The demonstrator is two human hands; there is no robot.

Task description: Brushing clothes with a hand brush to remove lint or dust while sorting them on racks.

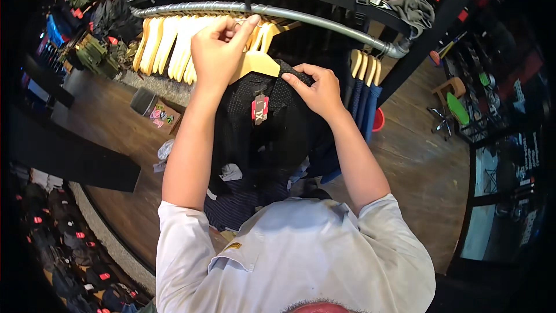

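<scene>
A pale wooden hanger (260, 64) is held up in front of me, just below the metal rail. My left hand (219, 49) is closed at its top, fingers curled and thumb pointing up; the hook is mostly hidden. On the hanger is a black dotted garment (278, 133), its collar around the wood. A red and black tag (260, 109) dangles below the collar. At the garment's right shoulder, my right hand (317, 90) pinches the dark cloth between thumb and fingers, close to the hanger's right arm.
Several empty wooden hangers (165, 46) hang at left on the curved metal rail (272, 10). Blue trousers (366, 101) hang at its right end. Below lie folded dark striped clothes (231, 206). A cardboard box (165, 117) stands on the wooden floor (414, 179), left of me.
</scene>
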